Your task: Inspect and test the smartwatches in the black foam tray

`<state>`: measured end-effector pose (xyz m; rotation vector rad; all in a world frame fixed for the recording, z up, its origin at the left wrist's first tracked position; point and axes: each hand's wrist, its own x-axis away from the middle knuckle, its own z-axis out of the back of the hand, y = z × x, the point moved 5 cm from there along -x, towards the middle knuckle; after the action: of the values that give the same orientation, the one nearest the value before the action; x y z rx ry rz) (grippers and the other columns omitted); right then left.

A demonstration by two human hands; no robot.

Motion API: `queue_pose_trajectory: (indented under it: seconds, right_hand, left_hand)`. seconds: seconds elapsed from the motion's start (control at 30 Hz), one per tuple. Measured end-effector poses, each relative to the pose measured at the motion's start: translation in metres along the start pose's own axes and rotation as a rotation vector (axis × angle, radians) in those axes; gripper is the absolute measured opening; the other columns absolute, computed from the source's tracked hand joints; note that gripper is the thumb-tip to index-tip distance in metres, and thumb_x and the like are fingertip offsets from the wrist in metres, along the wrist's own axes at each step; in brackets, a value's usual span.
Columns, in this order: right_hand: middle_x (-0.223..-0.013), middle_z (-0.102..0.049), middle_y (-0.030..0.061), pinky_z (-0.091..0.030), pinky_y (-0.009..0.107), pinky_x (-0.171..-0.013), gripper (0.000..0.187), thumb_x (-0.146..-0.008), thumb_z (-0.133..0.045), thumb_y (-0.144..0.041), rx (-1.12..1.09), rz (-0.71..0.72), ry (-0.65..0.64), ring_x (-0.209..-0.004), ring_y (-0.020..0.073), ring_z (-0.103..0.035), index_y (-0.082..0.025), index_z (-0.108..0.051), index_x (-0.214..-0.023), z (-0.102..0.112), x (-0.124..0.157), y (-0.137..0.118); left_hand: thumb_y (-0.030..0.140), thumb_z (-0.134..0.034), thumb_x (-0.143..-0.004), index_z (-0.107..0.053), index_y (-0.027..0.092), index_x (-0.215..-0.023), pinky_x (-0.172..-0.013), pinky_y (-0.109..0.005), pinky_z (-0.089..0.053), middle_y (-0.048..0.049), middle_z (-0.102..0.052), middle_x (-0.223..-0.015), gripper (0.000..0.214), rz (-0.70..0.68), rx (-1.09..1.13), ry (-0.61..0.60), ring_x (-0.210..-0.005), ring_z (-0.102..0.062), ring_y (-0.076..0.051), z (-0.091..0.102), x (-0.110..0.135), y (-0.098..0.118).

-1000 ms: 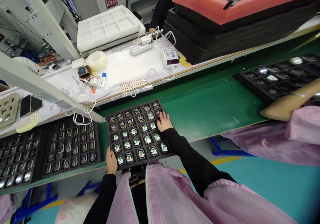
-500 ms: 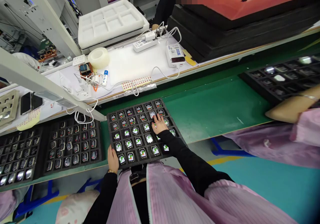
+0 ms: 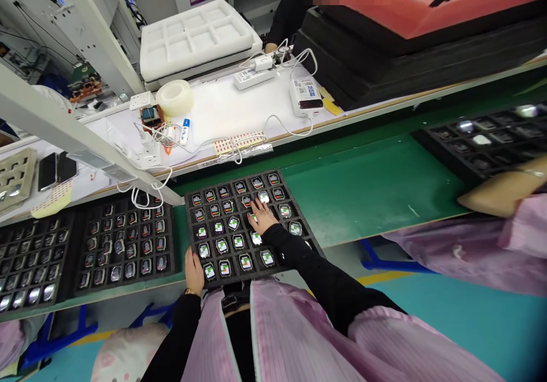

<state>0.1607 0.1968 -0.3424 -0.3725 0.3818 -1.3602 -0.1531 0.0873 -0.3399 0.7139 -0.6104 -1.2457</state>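
A black foam tray of several small square watch bodies lies on the green belt in front of me. My right hand rests flat on the middle of the tray, fingers spread over the watch bodies. My left hand grips the tray's near left corner, fingers curled over the edge.
Two more black trays of watch bodies lie to the left. Another tray sits at the right, with a co-worker's forearm across it. Behind the green belt, a white bench holds a tape roll, cables, a power strip and foam trays.
My right hand has slid from the tray's far right corner leftward and nearer, toward the tray's middle. My left hand has stayed on the near left corner.
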Motion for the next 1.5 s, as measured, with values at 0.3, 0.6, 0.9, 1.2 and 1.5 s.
queue_pose_trajectory:
  seconds: [0.3,0.6,0.9,1.2,1.5]
  right_hand:
    - [-0.138,-0.041,0.0284,-0.021,0.060,-0.111,0.061,-0.089,-0.033,-0.022,0.032,-0.302,0.203,-0.139,0.0359,-0.024,0.010,-0.030,-0.141,0.032,0.015,0.066]
    - [-0.134,-0.043,0.0331,-0.022,0.059,-0.111,0.063,-0.087,-0.035,-0.028,-0.001,-0.347,0.230,-0.137,0.0381,-0.027,0.015,-0.039,-0.134,0.036,0.019,0.084]
    - [-0.137,-0.048,0.0179,-0.023,0.055,-0.114,0.052,-0.092,-0.032,-0.025,-0.114,-0.072,0.111,-0.138,0.0290,-0.031,-0.004,-0.044,-0.139,0.003,0.021,0.009]
    - [-0.136,-0.049,0.0179,-0.024,0.053,-0.115,0.052,-0.095,-0.030,-0.025,-0.141,0.125,-0.024,-0.138,0.0285,-0.029,0.000,-0.044,-0.139,-0.025,0.004,-0.063]
    - [-0.138,-0.044,0.0253,-0.021,0.054,-0.115,0.061,-0.095,-0.031,-0.031,-0.070,0.128,-0.077,-0.141,0.0330,-0.021,0.010,-0.037,-0.139,-0.032,-0.007,-0.073]
  left_hand:
    - [0.041,-0.026,-0.097,-0.048,0.014,-0.131,-0.114,-0.046,-0.030,-0.0153,-0.050,-0.135,0.048,0.001,0.007,0.004,-0.129,-0.043,-0.026,0.000,-0.001,-0.001]
    - [0.044,-0.027,-0.097,-0.049,0.015,-0.130,-0.114,-0.045,-0.030,-0.0150,-0.050,-0.135,0.049,0.003,0.013,0.004,-0.129,-0.044,-0.025,0.000,-0.002,0.000]
    - [0.043,-0.026,-0.097,-0.049,0.015,-0.131,-0.114,-0.044,-0.030,-0.0152,-0.050,-0.135,0.049,-0.003,0.016,0.005,-0.130,-0.043,-0.025,0.000,0.001,-0.002]
    - [0.042,-0.025,-0.097,-0.046,0.011,-0.132,-0.113,-0.048,-0.031,-0.0181,-0.048,-0.136,0.051,0.009,-0.003,0.003,-0.130,-0.042,-0.026,-0.001,0.004,-0.007]
    - [0.038,-0.023,-0.099,-0.044,0.010,-0.134,-0.113,-0.048,-0.032,-0.0184,-0.048,-0.136,0.050,-0.001,-0.057,-0.021,-0.130,-0.042,-0.026,0.000,0.005,-0.001]
